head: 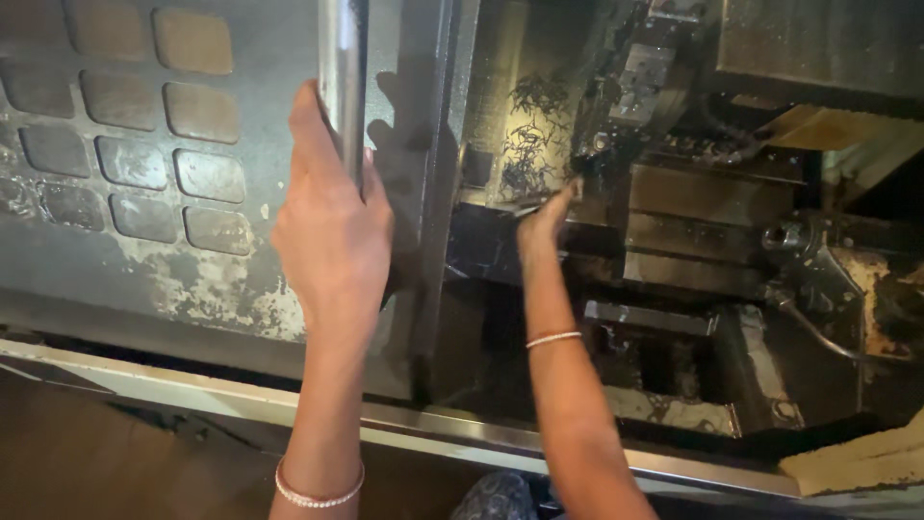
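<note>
Two hands are working at a machine: the left hand (pixel 332 231) is gripping the shiny door handle (pixel 343 77) at upper left. The right hand (pixel 546 220) is reaching into the dark machine interior (pixel 693 250) at frame centre, fingers pinching something too blurred to identify.

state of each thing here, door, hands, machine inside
sliding door: slid aside, machine interior exposed, paint worn off in patches
door handle: upright, shiny, held by the left hand
left hand: grip closed around the handle
right hand: reaching into the machine, blurred, grip cannot be told
machine interior: dark, greasy, metal chips clinging to the back wall
</note>
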